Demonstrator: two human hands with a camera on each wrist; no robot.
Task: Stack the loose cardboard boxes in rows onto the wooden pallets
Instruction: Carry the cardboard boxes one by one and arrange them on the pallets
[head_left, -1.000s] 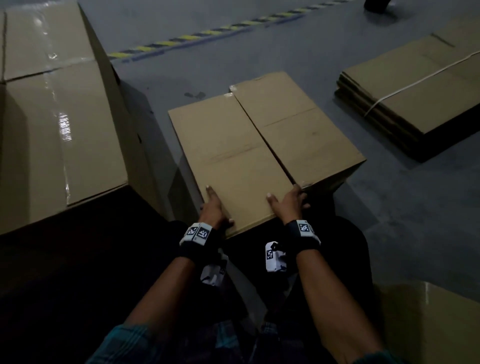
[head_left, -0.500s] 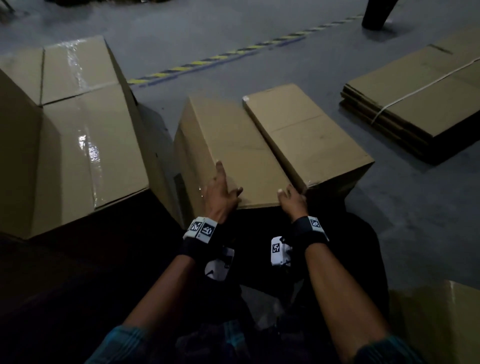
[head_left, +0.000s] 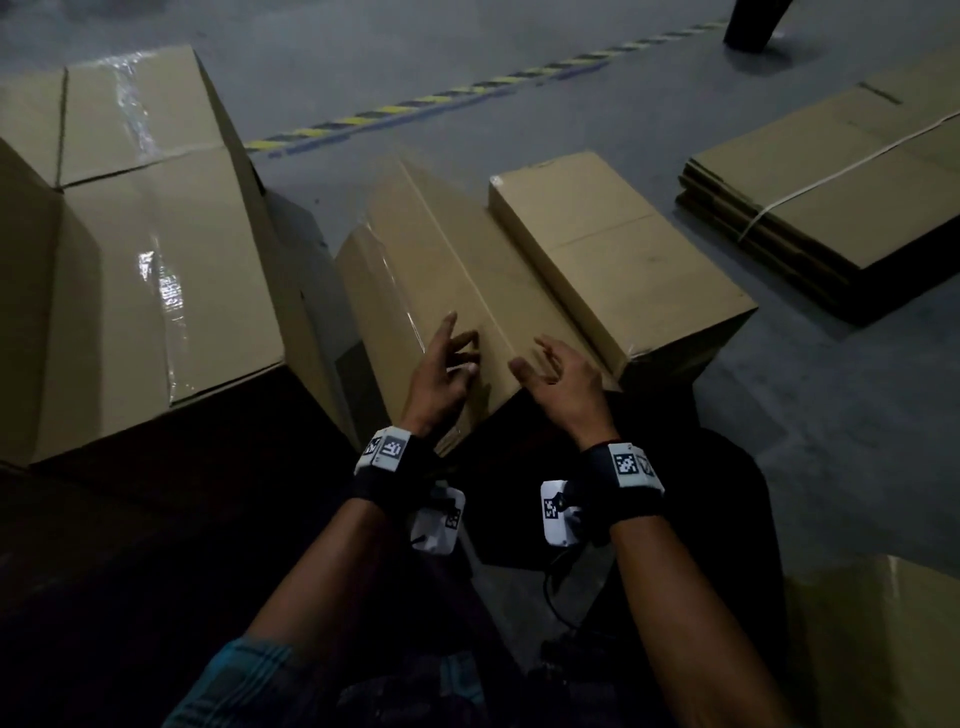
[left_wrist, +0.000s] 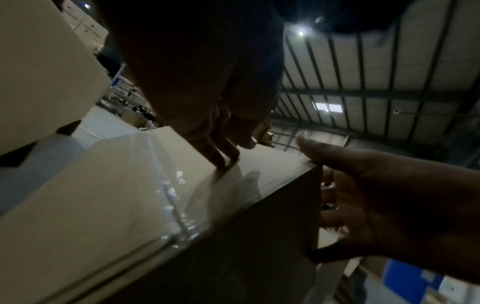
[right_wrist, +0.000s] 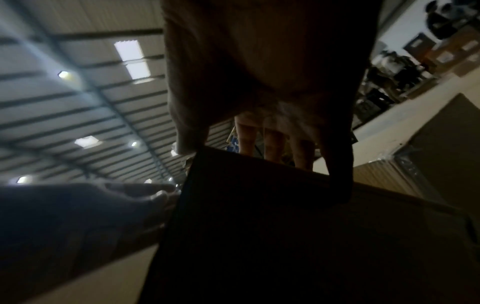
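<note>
Two brown cardboard boxes lie side by side on the grey floor. The left box (head_left: 441, 270) is tipped up on one edge, its taped face turned left, and leans apart from the flat right box (head_left: 613, 260). My left hand (head_left: 447, 364) rests on the tipped box near its ridge, fingers loosely bent and fingertips (left_wrist: 223, 162) touching the cardboard (left_wrist: 130, 195). My right hand (head_left: 550, 374) is open at the box's near right corner, palm toward it. In the left wrist view the right hand (left_wrist: 376, 195) spreads beside that corner.
A large taped box (head_left: 130, 249) stands close on the left. A tied bundle of flattened cardboard (head_left: 841, 208) lies at the right, and another box (head_left: 883, 639) sits at the bottom right. A yellow-black floor stripe (head_left: 467, 93) runs behind. Bare floor lies beyond the boxes.
The left box has tipped from lying flat up onto its edge. My left hand slid up onto its face, and my right hand came off the near edge and opened.
</note>
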